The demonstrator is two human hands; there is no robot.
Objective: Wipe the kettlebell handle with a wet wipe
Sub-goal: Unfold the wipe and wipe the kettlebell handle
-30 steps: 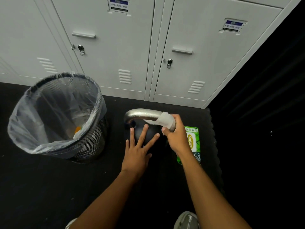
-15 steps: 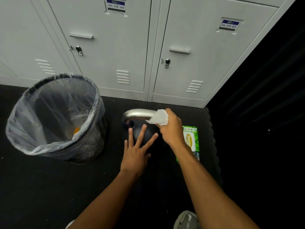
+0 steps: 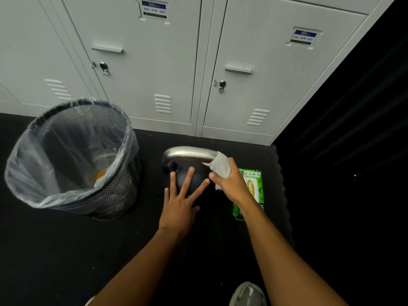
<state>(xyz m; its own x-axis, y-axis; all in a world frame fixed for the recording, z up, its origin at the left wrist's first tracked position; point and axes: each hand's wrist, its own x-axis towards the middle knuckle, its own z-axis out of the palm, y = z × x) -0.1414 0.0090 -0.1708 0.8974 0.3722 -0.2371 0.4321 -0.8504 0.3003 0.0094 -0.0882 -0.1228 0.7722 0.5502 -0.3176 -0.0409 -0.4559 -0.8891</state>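
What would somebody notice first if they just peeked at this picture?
Probably the right hand in the middle, wrapping a white wet wipe round the right end of the shiny kettlebell handle, while the left hand rests flat on the dark ball below. Next comes the big mesh bin with its clear bag on the left, in front of grey lockers.

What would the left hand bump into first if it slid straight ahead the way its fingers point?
Probably the kettlebell handle. The left hand lies flat on the kettlebell's dark body, fingers aimed at that silver arch; depth is unclear, so it might pass under.
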